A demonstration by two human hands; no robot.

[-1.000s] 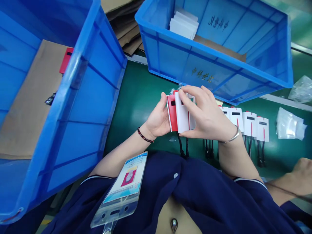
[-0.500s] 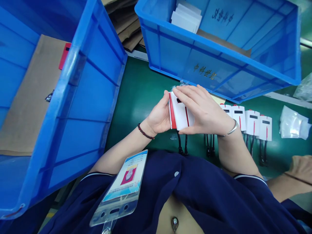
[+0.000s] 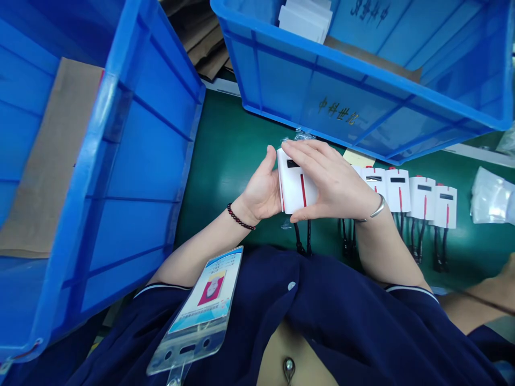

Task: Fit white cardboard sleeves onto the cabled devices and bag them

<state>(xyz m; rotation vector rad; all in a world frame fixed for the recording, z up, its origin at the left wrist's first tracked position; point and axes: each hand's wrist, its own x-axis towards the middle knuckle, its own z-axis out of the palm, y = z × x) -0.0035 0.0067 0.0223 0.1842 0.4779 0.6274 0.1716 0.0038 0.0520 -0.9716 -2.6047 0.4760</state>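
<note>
White plastic casing, marked with a dark window and a red stripe, identified the boxed device (image 3: 290, 193) at the centre of the frame, held between both hands. The left hand (image 3: 259, 190) cupped its left edge, thumb raised; the fingers behind the casing could not be seen. The right hand (image 3: 330, 179) grasped it from the other side, fingers across the upper face and thumb at the lower edge, covering the right part. Two black cables (image 3: 298, 241) hung below; their upper ends were hidden.

Right of centre, similar white devices (image 3: 422, 198) stood in a row on the green tabletop (image 3: 233, 134). Four were readable; one more, beside the right hand, was mostly concealed, so the full count could not be confirmed.

At left, a blue crate (image 3: 161, 139), cut off by the frame, contained a brown cardboard sheet (image 3: 44, 161); a red sliver (image 3: 101, 76) showed at its rim, otherwise obscured. Upper right, a second blue crate (image 3: 281, 80) held white pieces (image 3: 306, 21), cropped by the top edge. A clear plastic bag (image 3: 488, 195) met the right edge. Below it, another person's forearm (image 3: 470, 303) was blurred, its hand cropped.
</note>
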